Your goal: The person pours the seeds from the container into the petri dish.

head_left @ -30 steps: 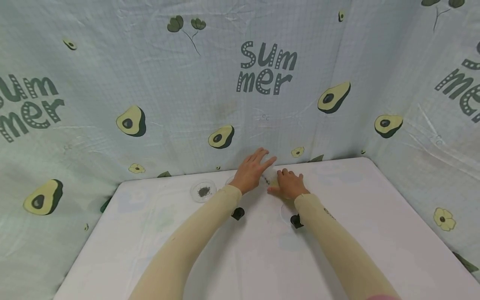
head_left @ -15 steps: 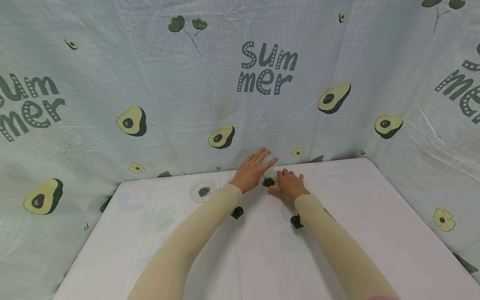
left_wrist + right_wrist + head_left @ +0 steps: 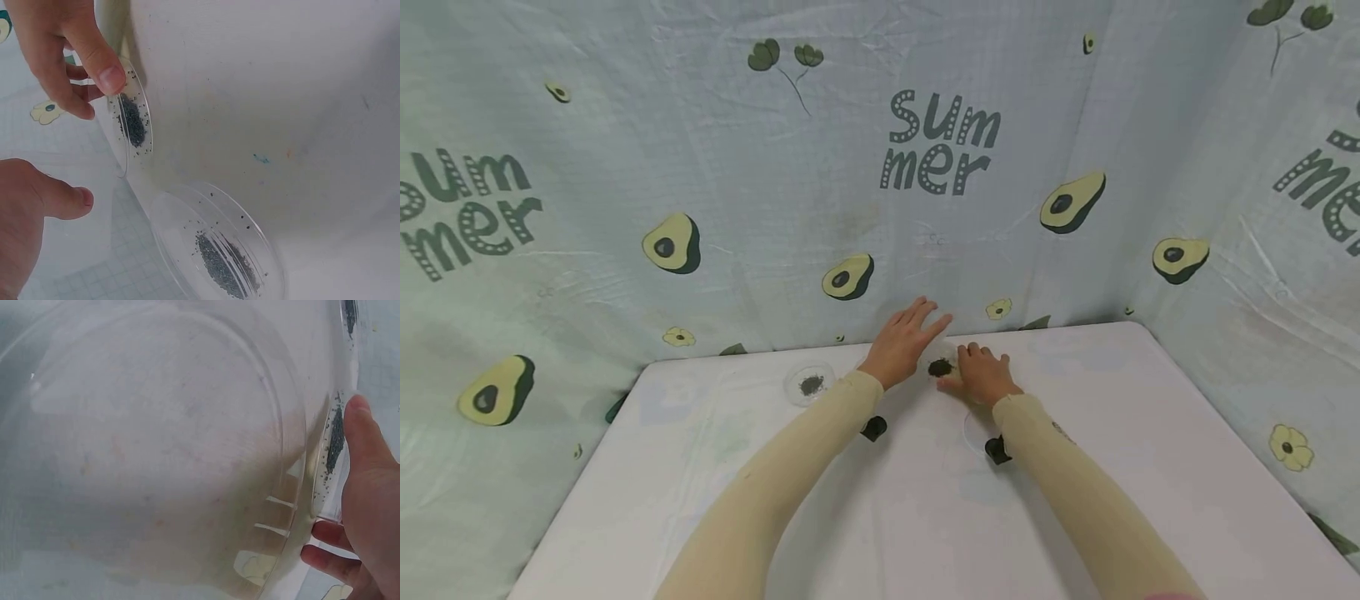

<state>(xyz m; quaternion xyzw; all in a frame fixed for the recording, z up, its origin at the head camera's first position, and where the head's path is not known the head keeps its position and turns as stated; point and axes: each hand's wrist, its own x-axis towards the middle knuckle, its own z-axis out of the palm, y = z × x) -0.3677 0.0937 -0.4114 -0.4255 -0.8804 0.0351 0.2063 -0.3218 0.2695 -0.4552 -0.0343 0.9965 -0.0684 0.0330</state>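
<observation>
In the head view my right hand [image 3: 983, 374] holds a clear petri dish at the back of the table, its thumb and fingers at opposite sides of the rim. A heap of dark granules [image 3: 335, 439] lies in this dish, with loose grains around it. My left hand [image 3: 897, 348] is just to the left, thumb spread from its fingers, holding a see-through plastic piece [image 3: 75, 240]; its exact kind I cannot tell. Another petri dish [image 3: 164, 219] with dark granules stands close below the left hand in the left wrist view.
Left of the left arm stands a petri dish [image 3: 790, 385] with a small dark heap. A large clear dish [image 3: 294, 434] lies under the right wrist. Black wrist cameras sit beneath both sleeves. A printed curtain [image 3: 760, 208] hangs right behind the white table [image 3: 940, 517].
A thin trail of granules by the right hand has become a dark heap in its dish. Both hands have stayed almost in place; the head view has shifted slightly.
</observation>
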